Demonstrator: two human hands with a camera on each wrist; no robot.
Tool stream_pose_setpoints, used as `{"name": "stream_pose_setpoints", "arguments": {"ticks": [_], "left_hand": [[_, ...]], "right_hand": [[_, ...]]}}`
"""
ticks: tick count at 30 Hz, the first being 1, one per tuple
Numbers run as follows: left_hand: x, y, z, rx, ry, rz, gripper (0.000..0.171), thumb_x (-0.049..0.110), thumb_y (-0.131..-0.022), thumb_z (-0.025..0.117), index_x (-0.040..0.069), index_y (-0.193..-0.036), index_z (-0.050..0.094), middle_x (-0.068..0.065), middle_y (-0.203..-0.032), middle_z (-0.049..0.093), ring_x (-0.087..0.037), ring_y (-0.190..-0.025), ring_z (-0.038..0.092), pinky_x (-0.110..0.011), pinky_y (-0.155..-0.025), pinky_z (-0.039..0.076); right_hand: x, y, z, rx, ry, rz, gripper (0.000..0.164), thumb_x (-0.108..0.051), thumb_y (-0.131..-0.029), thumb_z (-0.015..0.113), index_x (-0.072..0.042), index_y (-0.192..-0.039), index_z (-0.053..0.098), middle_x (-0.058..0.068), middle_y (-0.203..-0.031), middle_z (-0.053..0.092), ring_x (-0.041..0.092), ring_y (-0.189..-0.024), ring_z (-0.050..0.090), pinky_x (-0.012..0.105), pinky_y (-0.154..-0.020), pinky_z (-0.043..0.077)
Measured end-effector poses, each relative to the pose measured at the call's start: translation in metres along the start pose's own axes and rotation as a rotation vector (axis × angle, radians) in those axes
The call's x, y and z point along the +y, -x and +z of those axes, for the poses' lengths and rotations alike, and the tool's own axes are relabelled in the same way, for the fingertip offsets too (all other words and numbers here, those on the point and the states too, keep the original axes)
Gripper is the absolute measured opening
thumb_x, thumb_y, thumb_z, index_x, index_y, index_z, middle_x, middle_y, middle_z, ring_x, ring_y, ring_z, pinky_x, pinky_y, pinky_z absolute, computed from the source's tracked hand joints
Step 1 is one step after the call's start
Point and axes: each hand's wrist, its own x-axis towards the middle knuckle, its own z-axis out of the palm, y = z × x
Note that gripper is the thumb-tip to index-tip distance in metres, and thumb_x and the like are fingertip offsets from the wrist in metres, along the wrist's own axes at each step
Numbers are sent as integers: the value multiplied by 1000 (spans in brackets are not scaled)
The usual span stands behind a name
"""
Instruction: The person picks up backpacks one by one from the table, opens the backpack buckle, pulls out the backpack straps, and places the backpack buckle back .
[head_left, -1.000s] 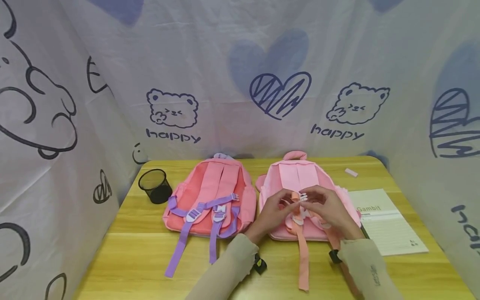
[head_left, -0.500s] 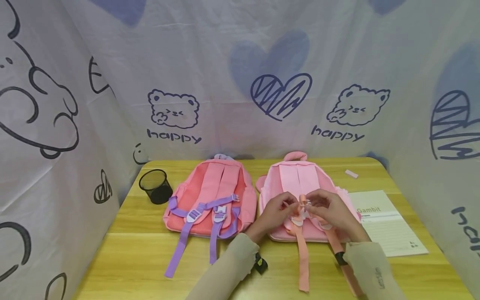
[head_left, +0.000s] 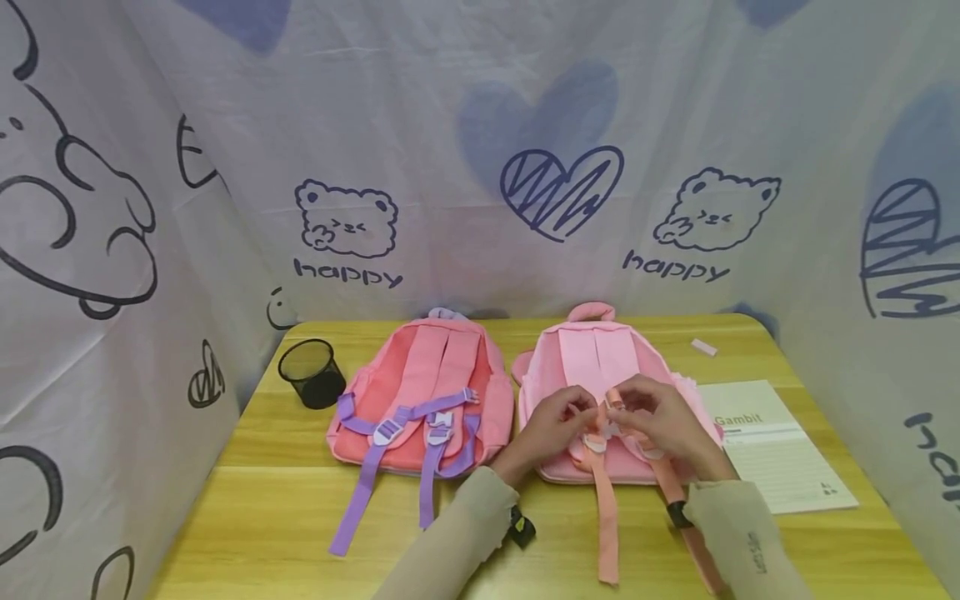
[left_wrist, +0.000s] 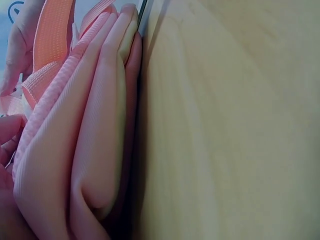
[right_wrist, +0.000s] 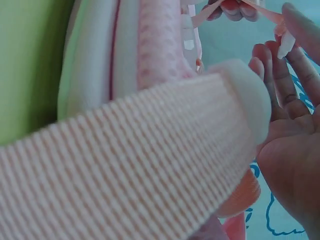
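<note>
A pink backpack (head_left: 597, 350) lies on the table with its shoulder straps up. Over its lower part, my left hand (head_left: 553, 423) pinches an orange webbing strap (head_left: 602, 415) between thumb and fingers. Beside it, my right hand (head_left: 663, 418) pinches a white plastic buckle piece (right_wrist: 286, 45) with orange webbing on it. The webbing stretches between both hands in the right wrist view. Two loose orange strap tails hang toward the front from white adjusters (head_left: 595, 443). In the left wrist view the backpack's side hides much of the left hand (left_wrist: 9, 142).
Left of it lies a coral backpack (head_left: 438, 358) with purple straps (head_left: 365, 500) and white buckles. A black mesh pen cup (head_left: 311, 375) stands at the far left. On the right are a notepad (head_left: 787, 467) and a small pink block (head_left: 703, 347). A patterned curtain (head_left: 450, 167) surrounds the table (head_left: 285, 533).
The orange webbing loop at the fingertips has shifted right, toward my right hand. The white prongs visible a second ago between the hands are now hidden in the head view. Both backpacks stay put.
</note>
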Motion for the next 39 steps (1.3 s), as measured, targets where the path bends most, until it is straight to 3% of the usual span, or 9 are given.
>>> {"name": "stream_pose_setpoints", "arguments": {"ticks": [6, 11, 15, 19, 31, 39], "left_hand": [[1, 0, -1, -22, -34, 4, 6, 14, -104, 62, 9, -103, 66, -7, -96, 68, 0, -81, 56, -18, -74, 48], [0, 1, -1, -36, -38, -6, 4, 11, -103, 62, 9, -102, 65, -7, -95, 68, -2, -80, 55, -19, -73, 48], [1, 1, -2, -38, -29, 0, 8, 15, -104, 61, 10, -107, 67, -6, -97, 69, -3, -82, 57, -19, -75, 49], [1, 1, -3, -44, 11, 20, 17, 25, -107, 59, 13, -114, 68, -5, -98, 71, -5, -85, 60, -20, -78, 50], [0, 2, -4, -82, 130, 36, 14, 14, -107, 56, 2, -103, 62, -18, -93, 66, -2, -79, 58, -18, -74, 48], [1, 2, -5, -76, 117, 23, 13, 12, -105, 56, 1, -100, 61, -18, -92, 65, 0, -79, 56, -18, -75, 48]], "right_hand": [[0, 0, -4, 53, -14, -69, 25, -24, -92, 81, -11, -112, 73, 4, -101, 70, 13, -89, 64, 23, -79, 54], [-4, 1, -9, 60, -24, -17, 31, -28, -92, 81, -10, -115, 73, 4, -107, 71, 14, -94, 64, 22, -82, 53], [-8, 2, -12, 51, -23, 11, 35, -31, -92, 81, -10, -118, 73, 5, -110, 70, 14, -97, 64, 21, -85, 53], [-10, 2, -11, 41, -22, -31, 29, -29, -91, 82, -12, -113, 73, 6, -107, 71, 15, -95, 64, 22, -85, 53], [-14, 1, -11, 31, -8, -39, 27, -29, -91, 82, -13, -111, 74, 4, -105, 71, 17, -94, 62, 24, -83, 52], [-15, 2, -12, 36, 18, -24, 27, -32, -91, 82, -16, -111, 74, 2, -105, 71, 17, -96, 61, 25, -86, 51]]}}
